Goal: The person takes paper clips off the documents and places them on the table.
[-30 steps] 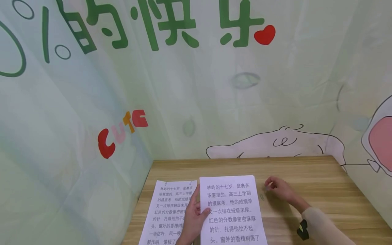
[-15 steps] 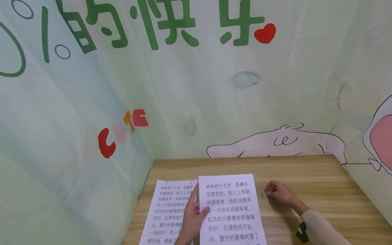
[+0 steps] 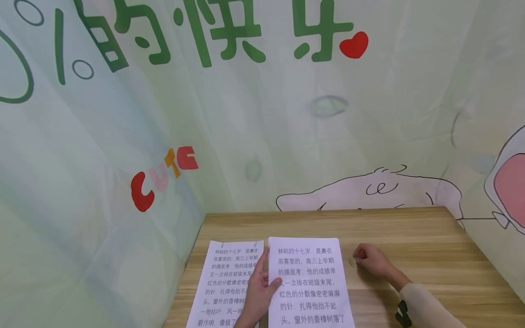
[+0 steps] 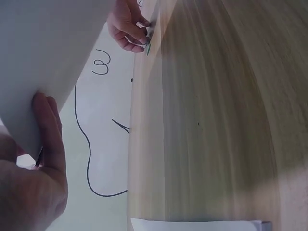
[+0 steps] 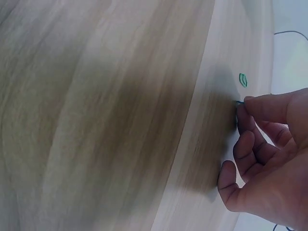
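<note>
Printed sheets (image 3: 309,282) stand in my left hand (image 3: 259,291), held at their left edge with the thumb in front. In the left wrist view, the fingers (image 4: 50,130) lie along the back of the paper. Just right of the sheets, my right hand (image 3: 372,259) is low over the table. Between its thumb and index fingertip shows the dark end of a small thin thing (image 5: 239,102), seemingly a paper clip, mostly hidden. A green paper clip (image 5: 243,80) lies on the wood beside these fingertips.
Left of my left hand lies another printed stack (image 3: 223,282), with two paper clips at its top edge. The wooden table (image 3: 434,255) meets a printed cloth backdrop (image 3: 254,136) behind and at both sides.
The right hand has shifted slightly down and left, nearer the green clip, fingertips still together. The sheets in my left hand tilt a little differently.
</note>
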The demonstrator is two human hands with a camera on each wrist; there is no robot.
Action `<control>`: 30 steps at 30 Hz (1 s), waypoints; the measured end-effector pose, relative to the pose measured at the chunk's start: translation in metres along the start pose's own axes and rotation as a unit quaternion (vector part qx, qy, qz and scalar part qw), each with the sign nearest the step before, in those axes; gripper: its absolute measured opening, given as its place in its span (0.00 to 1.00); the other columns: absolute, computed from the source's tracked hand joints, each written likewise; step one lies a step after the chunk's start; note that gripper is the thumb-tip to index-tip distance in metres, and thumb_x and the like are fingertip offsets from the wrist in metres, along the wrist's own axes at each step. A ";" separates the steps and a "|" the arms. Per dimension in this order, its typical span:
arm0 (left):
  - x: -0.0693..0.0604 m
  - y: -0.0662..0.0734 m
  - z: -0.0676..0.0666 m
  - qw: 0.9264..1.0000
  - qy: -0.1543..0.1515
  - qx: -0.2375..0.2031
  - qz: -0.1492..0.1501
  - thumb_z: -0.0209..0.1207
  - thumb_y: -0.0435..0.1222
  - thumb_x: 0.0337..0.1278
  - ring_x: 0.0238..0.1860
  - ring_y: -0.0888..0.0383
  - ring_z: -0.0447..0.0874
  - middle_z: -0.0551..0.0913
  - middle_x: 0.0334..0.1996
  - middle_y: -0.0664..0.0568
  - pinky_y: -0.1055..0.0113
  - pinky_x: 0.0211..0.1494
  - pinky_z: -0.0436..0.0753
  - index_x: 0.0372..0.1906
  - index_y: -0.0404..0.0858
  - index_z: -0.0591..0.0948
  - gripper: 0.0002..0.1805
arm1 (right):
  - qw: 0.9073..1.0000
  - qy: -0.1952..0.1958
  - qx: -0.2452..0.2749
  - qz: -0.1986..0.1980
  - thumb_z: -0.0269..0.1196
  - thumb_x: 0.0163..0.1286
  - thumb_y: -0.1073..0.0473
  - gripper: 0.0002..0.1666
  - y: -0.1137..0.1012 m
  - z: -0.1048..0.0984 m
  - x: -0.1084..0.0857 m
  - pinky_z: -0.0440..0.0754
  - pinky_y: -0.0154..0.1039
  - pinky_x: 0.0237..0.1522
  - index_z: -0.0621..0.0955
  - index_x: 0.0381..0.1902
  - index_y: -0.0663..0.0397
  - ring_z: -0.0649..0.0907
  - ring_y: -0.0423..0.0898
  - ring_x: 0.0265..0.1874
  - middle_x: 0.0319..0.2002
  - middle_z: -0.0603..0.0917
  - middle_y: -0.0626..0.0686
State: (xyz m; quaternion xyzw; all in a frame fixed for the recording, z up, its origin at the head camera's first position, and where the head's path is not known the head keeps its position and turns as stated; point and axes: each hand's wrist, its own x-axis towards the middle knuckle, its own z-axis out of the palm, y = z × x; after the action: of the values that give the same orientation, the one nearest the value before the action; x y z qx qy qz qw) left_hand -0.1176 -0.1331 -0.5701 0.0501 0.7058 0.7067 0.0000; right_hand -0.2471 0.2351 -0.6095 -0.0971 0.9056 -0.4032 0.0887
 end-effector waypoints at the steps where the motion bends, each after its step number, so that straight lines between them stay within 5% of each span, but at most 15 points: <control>1: 0.000 0.000 0.000 1.000 0.000 0.004 -0.004 0.62 0.21 0.64 0.36 0.49 0.95 0.88 0.53 0.31 0.56 0.37 0.95 0.87 0.50 0.51 0.53 | 1.000 0.000 -0.003 0.000 0.66 0.62 0.75 0.08 -0.001 0.000 0.000 0.86 0.42 0.38 0.82 0.39 0.63 0.83 0.48 0.36 0.34 0.84 0.54; 13: 0.015 -0.006 -0.002 0.995 0.009 0.098 -0.014 0.63 0.23 0.63 0.31 0.56 0.93 0.90 0.49 0.34 0.63 0.32 0.94 0.87 0.46 0.53 0.51 | 0.999 0.017 -0.028 0.001 0.64 0.60 0.76 0.09 -0.005 0.002 -0.004 0.86 0.42 0.37 0.81 0.38 0.64 0.83 0.49 0.36 0.34 0.85 0.55; 30: 0.035 -0.026 -0.010 0.993 0.001 0.115 -0.029 0.63 0.24 0.64 0.32 0.53 0.93 0.90 0.49 0.35 0.63 0.32 0.93 0.87 0.46 0.53 0.51 | 0.997 0.053 -0.050 0.013 0.68 0.62 0.71 0.08 -0.004 0.013 -0.009 0.82 0.38 0.30 0.82 0.38 0.59 0.81 0.45 0.31 0.32 0.84 0.52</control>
State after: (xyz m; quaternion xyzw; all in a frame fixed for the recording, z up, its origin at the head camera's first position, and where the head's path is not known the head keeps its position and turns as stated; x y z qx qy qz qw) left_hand -0.1552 -0.1403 -0.5934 0.0288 0.7834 0.6208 0.0137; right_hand -0.2352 0.2257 -0.6145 -0.0683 0.9294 -0.3603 0.0410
